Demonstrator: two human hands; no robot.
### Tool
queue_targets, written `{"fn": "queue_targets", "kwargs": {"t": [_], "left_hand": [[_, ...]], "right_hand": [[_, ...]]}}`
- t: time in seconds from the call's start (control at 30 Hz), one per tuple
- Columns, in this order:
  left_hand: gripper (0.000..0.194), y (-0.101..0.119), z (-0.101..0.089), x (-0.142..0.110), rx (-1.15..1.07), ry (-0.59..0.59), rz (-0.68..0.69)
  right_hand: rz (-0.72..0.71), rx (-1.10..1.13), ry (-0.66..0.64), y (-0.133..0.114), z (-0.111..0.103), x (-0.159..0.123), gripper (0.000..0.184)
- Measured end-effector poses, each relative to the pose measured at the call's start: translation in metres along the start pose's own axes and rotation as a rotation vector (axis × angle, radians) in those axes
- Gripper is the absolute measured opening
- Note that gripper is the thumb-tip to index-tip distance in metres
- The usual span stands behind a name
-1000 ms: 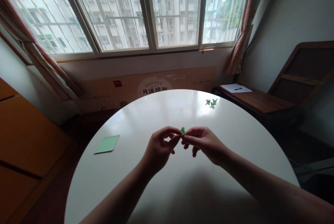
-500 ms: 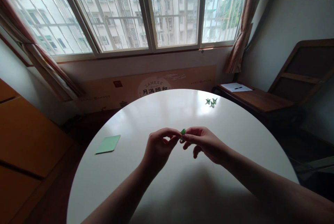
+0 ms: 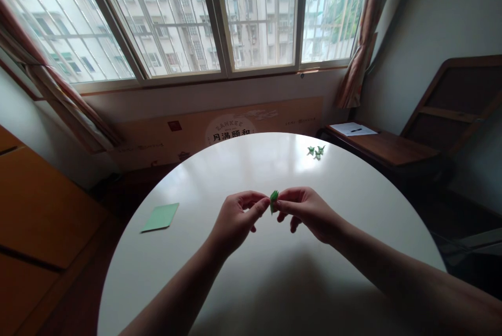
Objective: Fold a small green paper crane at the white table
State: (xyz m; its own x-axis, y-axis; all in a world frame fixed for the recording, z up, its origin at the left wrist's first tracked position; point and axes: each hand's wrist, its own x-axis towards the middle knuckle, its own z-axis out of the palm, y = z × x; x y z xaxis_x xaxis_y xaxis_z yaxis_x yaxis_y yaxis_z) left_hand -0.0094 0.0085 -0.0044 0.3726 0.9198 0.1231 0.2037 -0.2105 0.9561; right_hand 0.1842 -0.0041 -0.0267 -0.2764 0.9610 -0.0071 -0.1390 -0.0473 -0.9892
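Note:
Over the middle of the round white table point(image 3: 274, 284), my left hand point(image 3: 235, 221) and my right hand point(image 3: 308, 213) meet fingertip to fingertip. Both pinch a tiny folded green paper piece point(image 3: 273, 199), which sticks up between the thumbs and forefingers. The other fingers of each hand are curled in. At the table's far right lie small folded green paper figures point(image 3: 316, 151), close together. A flat light-green paper sheet point(image 3: 161, 217) lies at the table's left edge, well away from both hands.
A wide barred window point(image 3: 219, 17) with curtains fills the far wall. A printed cardboard panel point(image 3: 231, 129) leans below it. At the right stands a dark wooden side table point(image 3: 386, 149) bearing a white paper with a pen point(image 3: 356, 129). Wooden furniture point(image 3: 35, 205) is on the left.
The hands have stayed together over the table, shifting only slightly. The green piece has been turned between the fingertips and now shows a little more above them.

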Motion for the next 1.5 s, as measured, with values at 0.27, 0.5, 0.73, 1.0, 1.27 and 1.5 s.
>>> {"fn": "queue_targets", "kwargs": {"t": [0.27, 0.5, 0.73, 1.0, 1.27, 1.5], "left_hand": [[0.029, -0.0026, -0.0005, 0.0025, 0.03, -0.024, -0.055], [0.03, 0.0022, 0.0013, 0.0008, -0.038, -0.022, -0.084], [0.026, -0.001, 0.0076, -0.0014, -0.058, -0.009, -0.103], [0.03, -0.0008, 0.006, 0.001, -0.145, 0.055, -0.126], [0.031, -0.0048, 0.008, 0.0024, -0.156, 0.11, -0.055], [0.024, -0.0044, 0.0079, 0.0002, -0.102, 0.027, 0.021]], "right_hand": [[-0.035, -0.061, 0.008, 0.0009, 0.0002, -0.0007, 0.032], [-0.003, -0.01, -0.022, -0.0007, 0.0017, -0.0004, 0.029], [-0.054, -0.036, 0.004, 0.0063, 0.0039, 0.0002, 0.024], [-0.075, 0.035, -0.013, 0.0033, 0.0031, 0.0002, 0.031], [-0.104, 0.077, -0.007, 0.0071, 0.0023, 0.0032, 0.028], [-0.114, 0.071, 0.027, 0.0088, 0.0035, 0.0027, 0.031]]}}
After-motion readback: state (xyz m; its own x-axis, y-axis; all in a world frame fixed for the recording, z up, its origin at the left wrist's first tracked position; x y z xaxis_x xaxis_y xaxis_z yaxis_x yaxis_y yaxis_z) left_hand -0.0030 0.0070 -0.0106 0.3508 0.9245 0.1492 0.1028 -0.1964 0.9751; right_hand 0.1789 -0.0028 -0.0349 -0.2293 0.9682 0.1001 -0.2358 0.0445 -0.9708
